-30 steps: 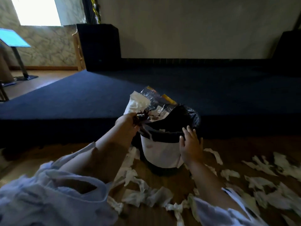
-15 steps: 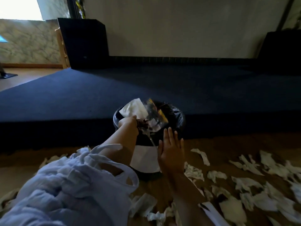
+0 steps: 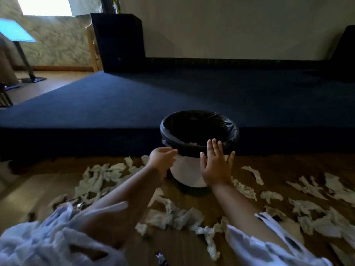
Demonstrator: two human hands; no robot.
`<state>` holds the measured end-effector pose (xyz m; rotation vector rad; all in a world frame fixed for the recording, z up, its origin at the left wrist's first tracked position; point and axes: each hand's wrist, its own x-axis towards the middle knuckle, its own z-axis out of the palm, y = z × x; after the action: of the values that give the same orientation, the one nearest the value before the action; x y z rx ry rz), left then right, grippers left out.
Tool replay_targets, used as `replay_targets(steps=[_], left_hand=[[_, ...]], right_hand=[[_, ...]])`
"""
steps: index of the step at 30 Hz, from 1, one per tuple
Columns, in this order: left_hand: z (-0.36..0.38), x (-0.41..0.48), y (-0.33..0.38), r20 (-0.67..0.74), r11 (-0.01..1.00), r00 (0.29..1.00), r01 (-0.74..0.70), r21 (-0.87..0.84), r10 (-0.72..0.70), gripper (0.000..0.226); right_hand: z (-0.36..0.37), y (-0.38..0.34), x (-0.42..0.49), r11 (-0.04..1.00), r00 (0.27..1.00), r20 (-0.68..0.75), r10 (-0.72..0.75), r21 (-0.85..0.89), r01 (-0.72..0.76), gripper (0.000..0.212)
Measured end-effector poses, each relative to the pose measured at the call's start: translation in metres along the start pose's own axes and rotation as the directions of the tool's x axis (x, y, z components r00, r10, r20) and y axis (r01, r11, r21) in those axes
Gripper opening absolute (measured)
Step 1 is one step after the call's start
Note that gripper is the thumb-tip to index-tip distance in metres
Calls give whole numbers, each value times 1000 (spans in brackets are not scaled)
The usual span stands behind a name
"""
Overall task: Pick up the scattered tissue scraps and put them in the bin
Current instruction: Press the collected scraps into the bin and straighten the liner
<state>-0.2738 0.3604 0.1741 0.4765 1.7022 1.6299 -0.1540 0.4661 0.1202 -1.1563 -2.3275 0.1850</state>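
Now, bin (image 3: 189, 170): we are seeing white, black-lined.
Scraps (image 3: 172, 215): lying crumpled across the floor (image 3: 182, 244).
Left hand (image 3: 163, 160): hovering empty, loosely curled.
Right hand (image 3: 216, 166): spreading flat against the bin.

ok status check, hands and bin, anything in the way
Left hand empty, fingers loosely curled beside the bin. Right hand open and flat against bin's front. Tissue scraps all over the floor. Nothing blocking the bin mouth.

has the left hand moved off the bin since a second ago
Yes. The left hand was up over the bin rim holding a wad of tissue and wrappers; now it is empty, lower, beside the bin's left wall.
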Motion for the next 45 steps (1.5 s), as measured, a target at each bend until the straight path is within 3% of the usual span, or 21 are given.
replay_targets(steps=[3,7,11,15,17,19,22,25,27,29,32,34,36,39,43,45], left_hand=[[-60,-20,-32,10,988,1000,-24,153,23,14],[-164,-44,-87,-26,990,999,-37,140,41,15],[-227,-70,-150,-152,961,988,44,272,-2,13],[-291,-100,-203,-237,850,971,97,517,33,17],[-317,-109,-218,-254,794,967,135,593,25,23],[-341,-115,-228,-272,722,962,175,669,19,31],[-377,-124,-233,-296,620,955,228,751,8,38],[-414,-130,-237,-190,472,969,243,848,-157,58],[-432,-134,-242,-151,306,954,230,924,-261,70],[-440,-132,-247,-139,127,958,175,976,-249,71],[-435,-127,-247,-183,42,944,202,978,-273,57],[-434,-124,-246,-210,90,926,249,964,-313,37],[-441,-125,-250,-244,252,911,335,908,-333,15],[-451,-131,-249,-270,367,874,425,828,-403,16],[-462,-141,-243,-286,511,823,538,670,-490,28],[-466,-143,-241,-314,570,814,570,592,-489,28]], right_hand=[[14,-48,-28,984,994,32,-107,147,101,62],[53,-124,-72,908,926,210,-313,353,227,46],[93,-162,-108,884,871,327,-367,415,217,45],[149,-198,-166,883,806,443,-393,426,197,29],[169,-204,-196,892,742,532,-407,408,197,33],[185,-205,-220,887,668,597,-445,399,234,44],[199,-205,-236,882,615,633,-470,370,293,40],[206,-208,-242,895,630,637,-445,348,280,33],[210,-209,-245,896,640,628,-442,347,278,37],[212,-210,-246,909,666,618,-417,279,310,36],[214,-208,-243,946,717,630,-299,100,307,45],[213,-205,-242,960,711,653,-260,94,265,51],[215,-201,-242,945,649,691,-319,177,277,49],[219,-205,-241,887,559,691,-458,398,235,36],[227,-245,-237,797,708,476,-522,567,206,28],[229,-273,-238,779,694,458,-556,577,244,33]])
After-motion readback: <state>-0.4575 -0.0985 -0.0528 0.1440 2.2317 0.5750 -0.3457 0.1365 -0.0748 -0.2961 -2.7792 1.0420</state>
